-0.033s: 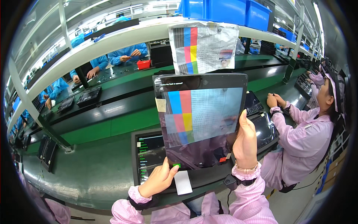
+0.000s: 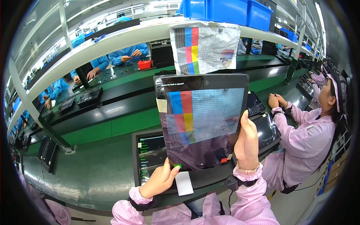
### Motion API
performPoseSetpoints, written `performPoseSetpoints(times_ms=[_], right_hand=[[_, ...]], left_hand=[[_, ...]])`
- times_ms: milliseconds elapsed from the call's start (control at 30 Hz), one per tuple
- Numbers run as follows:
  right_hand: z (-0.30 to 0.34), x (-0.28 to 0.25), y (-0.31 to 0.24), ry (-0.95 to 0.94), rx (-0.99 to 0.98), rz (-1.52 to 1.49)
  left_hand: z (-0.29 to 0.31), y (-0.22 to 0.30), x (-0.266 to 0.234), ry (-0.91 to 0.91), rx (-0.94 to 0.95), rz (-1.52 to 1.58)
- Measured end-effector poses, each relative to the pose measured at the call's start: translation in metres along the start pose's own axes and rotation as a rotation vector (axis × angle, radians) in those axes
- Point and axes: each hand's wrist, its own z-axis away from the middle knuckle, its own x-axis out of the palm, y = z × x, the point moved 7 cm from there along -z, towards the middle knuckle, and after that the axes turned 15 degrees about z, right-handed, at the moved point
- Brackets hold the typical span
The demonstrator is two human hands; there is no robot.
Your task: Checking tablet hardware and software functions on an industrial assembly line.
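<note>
A black tablet is held upright between my two hands, its screen toward me. On that screen is a camera picture of colour blocks and small print. My left hand grips the lower left corner, thumb at a small green button on the display. Along the right edge, my right hand clasps the tablet with its thumb up; its other fingers are hidden behind. Beyond the tablet hangs a creased printed test chart with colour bars. A white paper slip lies below the tablet's lower edge.
Another device with green lines of text on its screen lies on the green bench behind my left hand. To the right, a co-worker in pink sits close by. Blue bins stand on the shelf overhead. Across the line, workers in blue handle parts.
</note>
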Motion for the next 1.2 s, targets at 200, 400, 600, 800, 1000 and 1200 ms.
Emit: performPoseSetpoints(times_ms=[200,400,600,800,1000,1200], right_hand=[[0.001,-0.003,0.001,0.013,0.01,-0.015],[0.004,-0.002,0.001,0.01,0.01,-0.03],[0.028,0.003,0.031,-0.06,0.164,-0.027],[0.043,0.003,0.066,0.092,0.222,0.073],[0.044,-0.014,0.085,-0.027,0.39,-0.03],[0.036,-0.08,0.1,0.021,0.422,0.041]], left_hand=[[-0.001,0.004,0.001,-0.005,-0.015,0.024],[0.001,0.002,-0.002,-0.034,0.059,-0.15],[-0.008,0.032,-0.013,0.253,0.196,0.392],[-0.017,0.026,-0.025,0.419,0.107,0.587],[-0.016,0.02,-0.013,0.369,0.046,0.581],[-0.01,0.005,0.003,0.071,-0.085,-0.229]])
